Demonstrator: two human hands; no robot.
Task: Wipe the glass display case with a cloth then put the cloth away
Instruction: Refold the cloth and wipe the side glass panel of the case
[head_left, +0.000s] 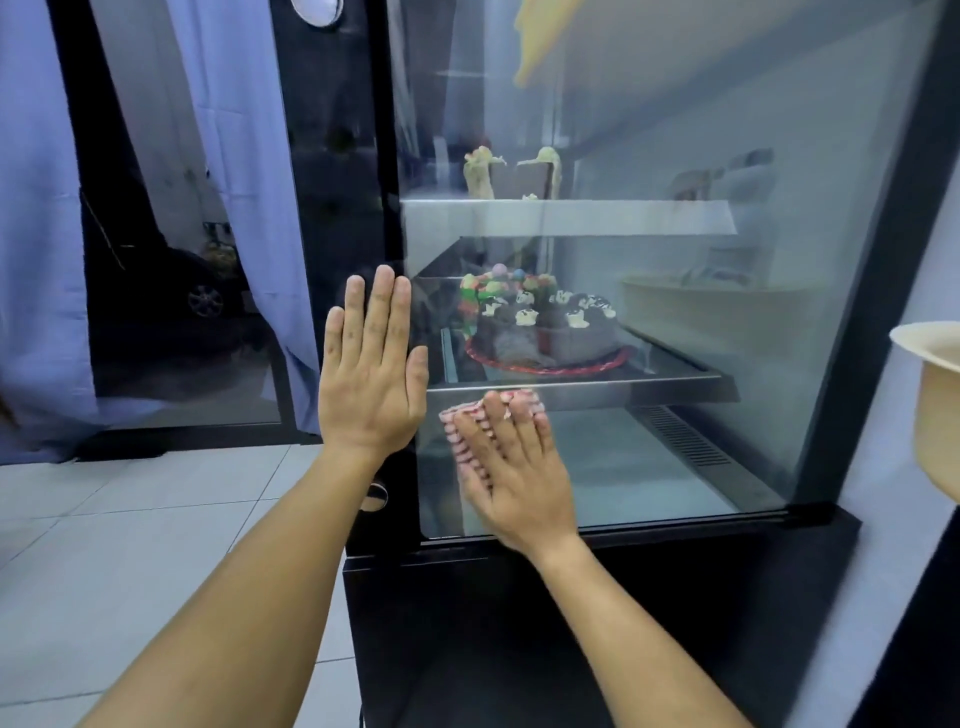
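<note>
Tall glass display case (675, 130) on a black boxy base, smooth panes in dark frames, slightly hazy and full of reflections. Right hand (519, 478) flat against the side pane near its lower left corner, fingers straight and together, pressing a pink-and-white cloth (457, 421) onto the glass; ribbed or striped by the look of it, hard to say through the blur. Cloth peeking out past the fingertips and along the left side of the hand, just under the front lip of the middle shelf. Left hand (371, 369) open too, fingers straight, palm laid on the black corner post at the case's left edge, holding nothing. Inside, round chocolate cake (545, 327) with white dollops and bright candy on the dark middle shelf (675, 387), pale glass shelf (623, 218) above it. Slotted vent along the case floor. Plenty of bare pane up and to the right of the cloth. Glossy white floor tiles (130, 519) left of the base, blue curtain (41, 208) behind.
</note>
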